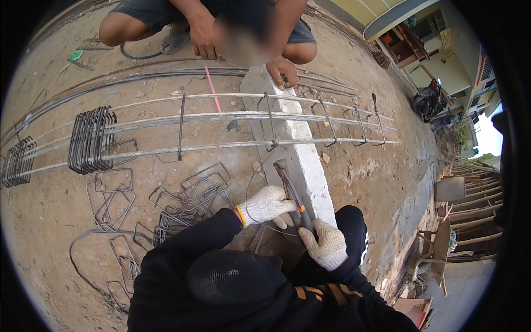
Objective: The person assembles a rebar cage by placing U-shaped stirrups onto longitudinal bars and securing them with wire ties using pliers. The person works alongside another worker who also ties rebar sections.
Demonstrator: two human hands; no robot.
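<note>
Pincers [289, 181] with long dark handles and an orange band lie slanted along the side of a pale concrete block, jaws pointing away from me. My right hand [326, 244], in a white knit glove, is closed round the handle ends. My left hand [266, 207], gloved with a yellow cuff, is bent against the handles beside the orange band; its fingertips are partly hidden. A thin wire [247, 191] loops up from around my left hand. Beyond the jaws, a cage of steel bars [221, 117] with rectangular stirrups [270, 123] rests across the concrete block [310, 166].
Loose bent stirrups [193, 191] lie left of me. Bunched stirrups [91, 141] hang on the bars' left part. A person crouches opposite, one hand [282, 73] on the block's far end, the other [204, 37] near their knees. A wheelbarrow [437, 249] stands right.
</note>
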